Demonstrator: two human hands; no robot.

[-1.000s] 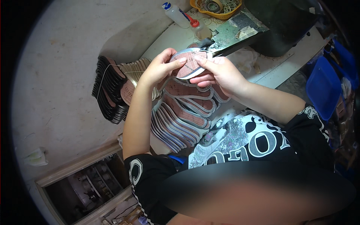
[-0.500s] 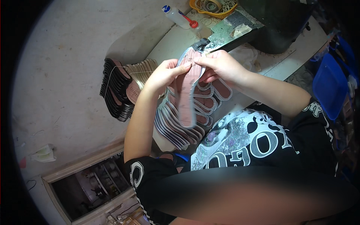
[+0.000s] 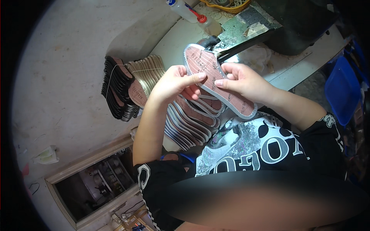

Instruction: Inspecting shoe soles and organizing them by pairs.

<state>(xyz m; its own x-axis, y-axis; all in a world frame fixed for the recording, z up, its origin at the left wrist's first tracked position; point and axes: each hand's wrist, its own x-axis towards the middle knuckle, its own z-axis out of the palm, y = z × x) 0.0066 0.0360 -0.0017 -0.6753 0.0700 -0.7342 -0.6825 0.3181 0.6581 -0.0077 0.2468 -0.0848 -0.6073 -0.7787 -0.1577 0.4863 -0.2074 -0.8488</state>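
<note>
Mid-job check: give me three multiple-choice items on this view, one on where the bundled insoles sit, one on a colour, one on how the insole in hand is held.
1. Where is the tied bundle of insoles?
A. on the person's left
B. on the blue bin
C. in the right hand

2. What colour is the squeeze bottle cap?
A. green
B. red
C. yellow

3. How is the held insole gripped?
A. left hand only
B. lying loose on the lap
C. by both hands

Answers:
1 A, it stands left of the left hand.
2 B, the cap shows red.
3 C, the left hand and the right hand each pinch an edge.
</note>
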